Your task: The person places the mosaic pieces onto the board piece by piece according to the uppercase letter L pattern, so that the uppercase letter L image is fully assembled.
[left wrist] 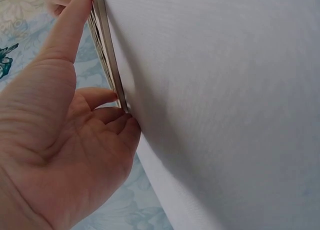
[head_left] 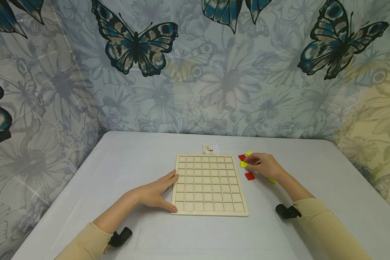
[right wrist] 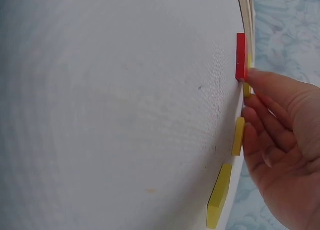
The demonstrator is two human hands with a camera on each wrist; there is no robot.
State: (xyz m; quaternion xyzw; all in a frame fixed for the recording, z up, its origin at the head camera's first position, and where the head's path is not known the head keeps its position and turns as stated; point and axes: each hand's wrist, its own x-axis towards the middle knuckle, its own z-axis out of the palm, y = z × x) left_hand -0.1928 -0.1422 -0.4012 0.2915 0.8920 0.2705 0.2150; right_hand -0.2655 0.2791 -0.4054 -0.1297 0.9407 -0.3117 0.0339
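Note:
My left hand (head_left: 154, 191) rests against the left edge of a pale wooden grid board (head_left: 211, 213). Its thumb lies at the near left corner, with the other fingers farther up the edge. At the board's right, my right hand (head_left: 264, 164) has thumb and forefinger at either side of a yellow tile (head_left: 243, 164), appearing to pinch it. A red tile (head_left: 242, 157) and another yellow tile (head_left: 248, 153) lie just beyond. Nearer me is a second red tile (head_left: 250, 176). In the right wrist view, a yellow tile (right wrist: 239, 136) sits by the lower fingers.
Beyond the board's far edge lies a small printed grid card (head_left: 210, 148). One more yellow tile (head_left: 272, 180) is beneath the right wrist. A white cloth covers the table (head_left: 143, 151), and butterfly-patterned fabric (head_left: 195, 90) stands behind it.

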